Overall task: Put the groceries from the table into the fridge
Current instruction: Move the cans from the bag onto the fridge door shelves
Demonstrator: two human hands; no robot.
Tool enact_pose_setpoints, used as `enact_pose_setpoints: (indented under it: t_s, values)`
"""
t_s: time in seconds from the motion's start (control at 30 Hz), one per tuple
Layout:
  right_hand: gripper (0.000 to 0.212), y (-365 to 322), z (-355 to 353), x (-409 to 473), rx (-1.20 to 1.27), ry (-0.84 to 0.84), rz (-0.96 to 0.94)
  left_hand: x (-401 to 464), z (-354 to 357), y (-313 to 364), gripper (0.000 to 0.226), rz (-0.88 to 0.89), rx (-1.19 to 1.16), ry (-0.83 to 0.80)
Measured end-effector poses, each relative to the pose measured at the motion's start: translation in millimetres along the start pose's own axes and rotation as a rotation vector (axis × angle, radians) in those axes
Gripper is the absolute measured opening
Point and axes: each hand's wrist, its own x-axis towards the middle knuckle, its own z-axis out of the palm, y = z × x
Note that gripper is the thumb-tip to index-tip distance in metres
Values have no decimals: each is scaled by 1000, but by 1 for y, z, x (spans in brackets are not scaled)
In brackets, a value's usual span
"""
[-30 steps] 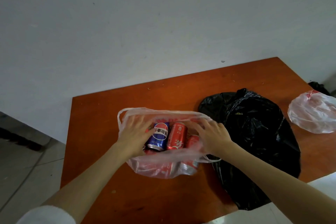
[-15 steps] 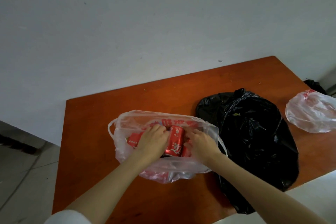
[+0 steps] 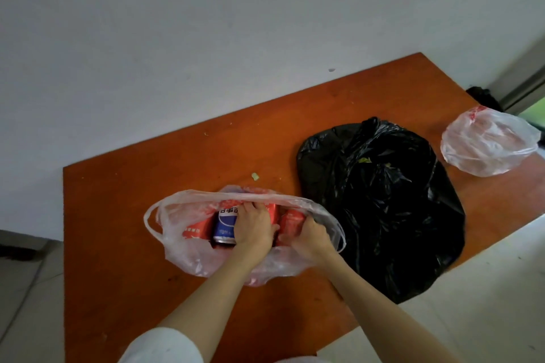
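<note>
A clear plastic bag [image 3: 182, 256] lies open on the orange-brown table [image 3: 118, 215], with several drink cans inside. A blue cola can [image 3: 225, 222] lies beside a red can [image 3: 194, 227] at the bag's left. My left hand [image 3: 255, 228] is inside the bag, fingers curled over the middle red can [image 3: 272, 209], its edge touching the blue can. My right hand [image 3: 312, 236] is also in the bag, closed around the right red can [image 3: 292, 216]. Most of both held cans is hidden under my hands.
A large crumpled black plastic bag [image 3: 383, 200] lies just right of the clear bag, reaching the table's near edge. A second clear bag [image 3: 489, 141] sits at the far right corner. A white wall runs behind the table; pale floor lies to the right and left.
Both hands went from the bag's rim down onto the cans. The blue can, covered half a second ago, shows again left of my left hand. The bag mouth is wider.
</note>
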Motion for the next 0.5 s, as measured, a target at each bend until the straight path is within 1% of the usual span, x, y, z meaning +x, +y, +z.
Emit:
enact_pose_setpoints:
  t_s: [0.07,0.1,0.13,0.17,0.23,0.27,0.37,0.5]
  values:
    - [58,4,0,2,80,-27,4,0,2,-3,77,13,-27,-11]
    - [61,6,0,2,84,-6,-7,-1,3,-6,75,28,-46,-13]
    - [64,10,1,2,65,51,-26,-2,4,-9,73,43,-68,-15]
    - [63,13,1,1,45,128,-59,-4,5,-12,71,52,-93,-23]
    - [46,14,1,-3,46,276,-172,-9,6,-16,71,56,-130,-40]
    - [40,14,1,-5,55,315,-222,-12,6,-17,73,58,-139,-40]
    - [37,10,3,-8,18,326,-264,-16,8,-16,75,47,-143,-35]
    - [45,6,2,-6,-23,281,-138,-19,9,-11,80,20,-85,-44]
